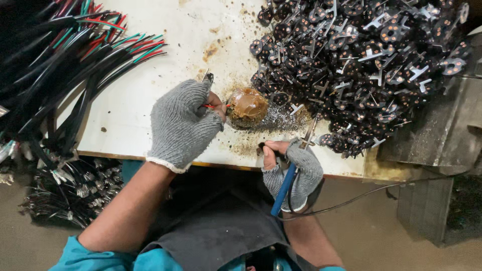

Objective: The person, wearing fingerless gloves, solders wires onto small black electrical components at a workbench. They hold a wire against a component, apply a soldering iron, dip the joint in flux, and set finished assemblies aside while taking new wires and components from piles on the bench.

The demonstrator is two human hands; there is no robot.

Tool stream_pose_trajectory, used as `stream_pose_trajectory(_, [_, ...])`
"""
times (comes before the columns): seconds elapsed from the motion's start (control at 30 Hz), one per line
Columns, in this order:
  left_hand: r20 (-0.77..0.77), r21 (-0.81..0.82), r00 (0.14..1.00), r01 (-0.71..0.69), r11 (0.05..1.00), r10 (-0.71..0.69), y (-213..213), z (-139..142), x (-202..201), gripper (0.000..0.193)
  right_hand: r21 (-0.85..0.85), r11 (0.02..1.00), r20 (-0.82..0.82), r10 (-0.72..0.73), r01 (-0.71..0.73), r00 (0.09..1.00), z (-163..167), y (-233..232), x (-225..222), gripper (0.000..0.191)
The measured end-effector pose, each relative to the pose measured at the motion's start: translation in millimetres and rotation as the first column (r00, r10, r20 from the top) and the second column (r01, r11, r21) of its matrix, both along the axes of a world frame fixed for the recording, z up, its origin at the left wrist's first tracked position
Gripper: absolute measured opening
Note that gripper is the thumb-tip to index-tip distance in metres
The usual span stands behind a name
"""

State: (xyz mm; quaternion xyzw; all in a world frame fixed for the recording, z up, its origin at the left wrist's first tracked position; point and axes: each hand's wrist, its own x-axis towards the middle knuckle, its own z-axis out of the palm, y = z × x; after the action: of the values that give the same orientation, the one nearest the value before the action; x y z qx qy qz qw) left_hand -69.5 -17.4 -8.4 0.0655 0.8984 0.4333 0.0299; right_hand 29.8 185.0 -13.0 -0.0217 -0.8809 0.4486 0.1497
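Showing a soldering station from above, the view is looking down on a stained white bench [150, 100]. The left hand [182, 125], wearing a grey knit fingerless glove, is resting on the bench with its grip closed: thumb and forefinger are pinching a thin red wire [213, 106], whose free end is reaching toward a brown, glossy lump [247, 104] sitting just beside the fingertips. Grey metallic dross [278, 119] is lying around the base of the lump, and brown specks are staining the bench near it. The right hand [291, 168], gloved alike, is hovering at the near edge of the bench with its grip wrapped fully round the blue handle of a soldering iron [293, 165]; the metal tip of the iron is pointing up and away from the person, ending close to the dross on the right of the lump. A dark cord [361, 193] is trailing from the handle toward the right. A large heap of small black round parts with metal prongs [361, 65] is covering the far right of the bench. Bundles of black, red and green cables [70, 55] are lying across the left end and hanging over its edge. Whether the iron's tip is touching anything cannot be told.
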Motion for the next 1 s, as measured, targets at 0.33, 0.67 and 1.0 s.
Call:
stream_pose_trajectory(0.33, [-0.009, 0.002, 1.000, -0.015, 1.000, 0.015, 1, 2, 1, 0.013, 0.028, 1.000, -0.044, -0.003, 0.004, 0.999, -1, -1, 0, 0.011])
stream_pose_trajectory(0.67, [0.014, 0.021, 1.000, -0.019, 1.000, 0.019, 0, 0, 3, 0.015, 0.035, 0.999, -0.025, 0.007, -0.007, 1.000, 1, -2, 0, 0.013])
stream_pose_trajectory(1.0, [-0.153, 0.098, 0.988, 0.028, 0.995, -0.012, -6, 10, 9, 0.015, -0.018, 0.999, -0.085, 0.029, -0.031, 0.996, 2, -5, 4, 0.016])
